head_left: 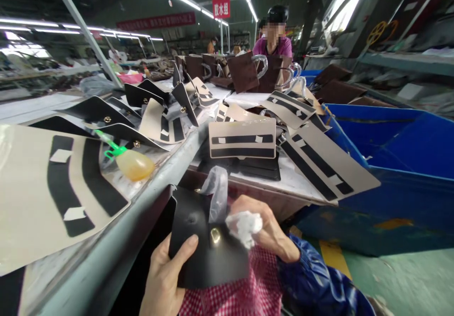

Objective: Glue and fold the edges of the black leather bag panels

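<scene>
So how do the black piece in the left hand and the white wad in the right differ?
The black piece is smooth; the white wad is crumpled. The black piece is much larger than the white wad. The black piece bears a gold-coloured fitting; the white wad shows none. Both are held.

Our left hand (168, 271) low, thumb (185, 253) stretched up and rightward, fingers mostly hidden behind, our right hand (268, 221) higher, fingers curled into a grip, bare wrist (289, 251) slanting from lower right

Beyond our black panel (213, 268), we could pass between the bottle (136, 164) and the middle pale panel (243, 128). The bin (407, 216) blocks our right.
</scene>
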A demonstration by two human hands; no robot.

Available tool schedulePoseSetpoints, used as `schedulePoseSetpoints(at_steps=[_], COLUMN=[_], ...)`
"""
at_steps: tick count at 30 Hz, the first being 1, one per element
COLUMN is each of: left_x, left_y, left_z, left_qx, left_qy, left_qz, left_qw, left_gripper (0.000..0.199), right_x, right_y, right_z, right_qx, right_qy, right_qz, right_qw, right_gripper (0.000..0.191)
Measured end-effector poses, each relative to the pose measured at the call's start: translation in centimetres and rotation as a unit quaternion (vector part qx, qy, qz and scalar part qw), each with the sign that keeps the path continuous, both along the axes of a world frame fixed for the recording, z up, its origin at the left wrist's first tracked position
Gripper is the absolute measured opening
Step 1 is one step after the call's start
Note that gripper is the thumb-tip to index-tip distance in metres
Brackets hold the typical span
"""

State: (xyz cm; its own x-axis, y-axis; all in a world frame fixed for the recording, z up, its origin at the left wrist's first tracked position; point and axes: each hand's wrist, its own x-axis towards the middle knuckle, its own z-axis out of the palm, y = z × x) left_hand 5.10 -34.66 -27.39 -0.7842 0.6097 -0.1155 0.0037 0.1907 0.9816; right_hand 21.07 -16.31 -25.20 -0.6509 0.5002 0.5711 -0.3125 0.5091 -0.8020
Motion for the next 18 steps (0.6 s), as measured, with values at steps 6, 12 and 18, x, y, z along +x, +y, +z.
schedulePoseSetpoints(at_steps=[6,12,18], left_x=[4.1,5.5,5.3], left_y=[2.2,2.4,2.0], left_z=[4.8,6.1,5.6], left_qx=[0.019,0.055,0.035], left_qy=[-0.237,-0.203,-0.175], left_qz=[-0.071,-0.058,-0.073], left_qw=[0.969,0.976,0.981], left_gripper=[0.060,0.049,0.041], right_x=[0.8,-0.7,-0.4], right_y=[-0.7,-1.9,-2.2], right_z=[3.8,3.1,2.7], right_qx=[0.090,0.190,0.261], right_qy=[0.026,0.004,0.012], right_qz=[-0.064,-0.073,-0.041], right_qw=[0.994,0.979,0.964], right_gripper=[0.010,0.011,0.014])
